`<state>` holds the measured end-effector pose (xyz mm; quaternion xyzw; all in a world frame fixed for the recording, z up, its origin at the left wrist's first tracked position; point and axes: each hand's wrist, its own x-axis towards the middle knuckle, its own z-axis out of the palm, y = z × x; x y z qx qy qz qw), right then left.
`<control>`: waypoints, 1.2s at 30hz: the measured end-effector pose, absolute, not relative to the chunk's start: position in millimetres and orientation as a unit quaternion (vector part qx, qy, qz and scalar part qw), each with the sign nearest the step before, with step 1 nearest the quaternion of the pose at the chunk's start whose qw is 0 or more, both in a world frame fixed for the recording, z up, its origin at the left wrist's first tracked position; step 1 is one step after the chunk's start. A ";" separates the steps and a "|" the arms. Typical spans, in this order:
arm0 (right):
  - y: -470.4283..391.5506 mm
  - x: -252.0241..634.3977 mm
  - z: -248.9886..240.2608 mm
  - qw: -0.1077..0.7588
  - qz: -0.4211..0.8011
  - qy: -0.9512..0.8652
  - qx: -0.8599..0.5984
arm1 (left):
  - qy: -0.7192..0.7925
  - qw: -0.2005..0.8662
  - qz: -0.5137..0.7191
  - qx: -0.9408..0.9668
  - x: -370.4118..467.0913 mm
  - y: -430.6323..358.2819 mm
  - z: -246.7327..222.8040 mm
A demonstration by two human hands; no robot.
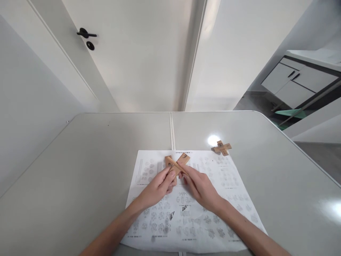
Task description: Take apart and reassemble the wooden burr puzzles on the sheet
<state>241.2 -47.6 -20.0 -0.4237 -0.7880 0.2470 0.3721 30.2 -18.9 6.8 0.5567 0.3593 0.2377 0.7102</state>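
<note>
Left grip (157,187) and right grip (201,185) pinch the crossed wooden puzzle pieces (183,157), fingers closed; likely light, stiff, best held by the flat ends.

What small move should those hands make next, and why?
Perhaps turn the crossed wooden pieces slightly to show how they meet: the left hand and right hand both hold them over the printed sheet, and part of the crossing is hidden.

Bare forearms (125,219) angle inward over the table (66,160). Above it, left grip (159,185) is curled in a pinch; right grip (201,185) sits just beside, index finger (189,170) extended.
</note>
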 end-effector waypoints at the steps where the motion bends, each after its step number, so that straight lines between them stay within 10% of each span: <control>1: -47.8 240.8 -20.1 0.368 0.247 -0.794 -0.416 | 0.357 0.707 0.240 0.561 30.1 -18.7 5.9; 25: -48.1 241.0 -20.0 0.451 0.180 -0.776 -0.402 | 0.327 0.724 0.254 0.552 27.4 -16.5 10.7; 36: -40.7 243.5 -15.6 0.374 0.224 -0.788 -0.435 | 0.416 0.609 0.512 0.440 7.0 12.6 5.7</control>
